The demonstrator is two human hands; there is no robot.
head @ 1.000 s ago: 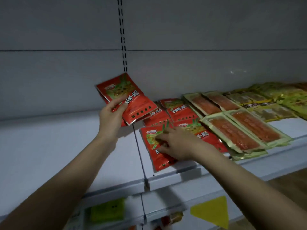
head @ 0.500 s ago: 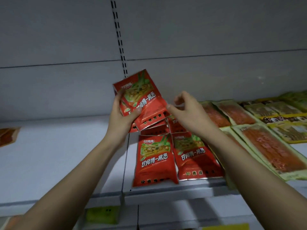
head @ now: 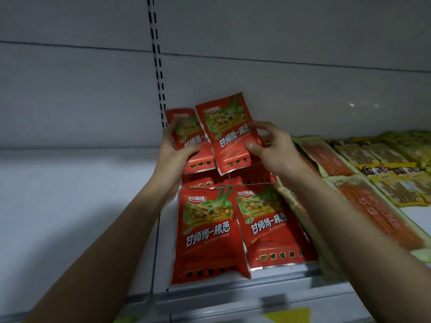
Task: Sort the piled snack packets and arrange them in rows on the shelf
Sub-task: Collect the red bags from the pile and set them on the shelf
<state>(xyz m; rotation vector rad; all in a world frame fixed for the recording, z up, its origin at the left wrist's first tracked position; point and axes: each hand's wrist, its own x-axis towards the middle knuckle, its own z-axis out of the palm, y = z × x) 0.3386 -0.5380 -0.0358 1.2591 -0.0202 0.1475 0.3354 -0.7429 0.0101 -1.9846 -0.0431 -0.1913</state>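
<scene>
Snack packets (head: 229, 134) are pinched in our left hand (head: 173, 151) and right hand (head: 271, 145), held above the two flat red packets (head: 205, 234) so we can lay a next row behind.

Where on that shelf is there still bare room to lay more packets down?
The white shelf lies bare left of the two front red packets, from back wall to front edge. A small bare corner shows at far right, in front of the yellow packets. From the red packets rightward past the orange packets, it is crowded.

Two bare forearms, no sleeves, left hand (head: 173, 150), right hand (head: 274, 148)
</scene>
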